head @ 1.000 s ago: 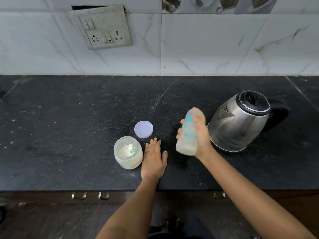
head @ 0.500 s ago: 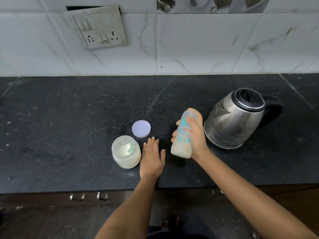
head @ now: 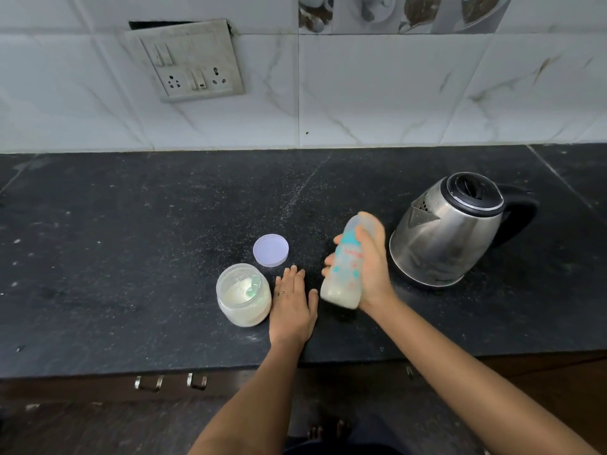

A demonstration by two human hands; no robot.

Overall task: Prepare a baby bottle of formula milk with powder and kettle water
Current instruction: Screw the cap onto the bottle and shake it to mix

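A matte black stone surface (head: 131, 241), speckled with pale grit, runs beneath a wall of glossy white marble-veined tiles (head: 394, 93) that carries a grimy grey switch-and-socket plate (head: 187, 60). Near the middle of the front edge, the right hand (head: 372, 274) grips a tall translucent plastic baby bottle (head: 345, 267), fingers wrapped round its rounded body from behind. The bottle is printed with teal and pink marks, leans with its top tipped away and to the right, and is softened by blur; a creamy, cloudy liquid fills its lower part. Its base looks just off the surface. The left hand (head: 292, 307) lies flat, palm down and fingers straight, grasping nothing, between the bottle and a squat clear plastic jar (head: 243, 295) of pale cream powder. A small green scoop (head: 254, 284) leans inside the open jar. Just behind the jar, a flat round pale lilac lid (head: 271, 250) rests on the surface. Toward the right edge stands a brushed stainless steel kettle (head: 446, 231) with a black lid and curved black handle, its spout facing the bottle. Two metal drawer handles (head: 149, 382) show under the front edge.
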